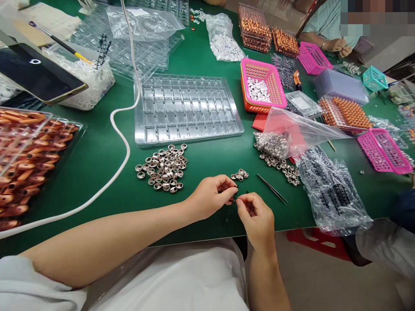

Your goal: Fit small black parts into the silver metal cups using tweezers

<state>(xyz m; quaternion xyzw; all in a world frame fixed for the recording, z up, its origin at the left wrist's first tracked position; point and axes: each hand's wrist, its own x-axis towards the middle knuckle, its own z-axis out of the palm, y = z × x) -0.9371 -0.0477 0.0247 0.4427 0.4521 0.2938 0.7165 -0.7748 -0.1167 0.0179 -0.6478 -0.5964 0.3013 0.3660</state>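
My left hand [210, 196] and my right hand [256, 216] meet near the front edge of the green table [207, 168]. Both pinch one small black part [234, 198] between their fingertips. Just beyond the fingers lies a small cluster of silver rings [240, 175]. A larger heap of silver metal cups [164, 168] sits to the left of my hands. Thin tweezers [272, 188] lie on the table to the right. A clear compartment tray [186, 108] rests behind the heap.
A white cable [125, 142] curves across the left side. Trays of copper coils [26, 160] stand far left, a phone [35, 71] on a white tub. Bags of parts [330, 190], pink baskets [261, 84] and another person's hands [339, 45] are to the right.
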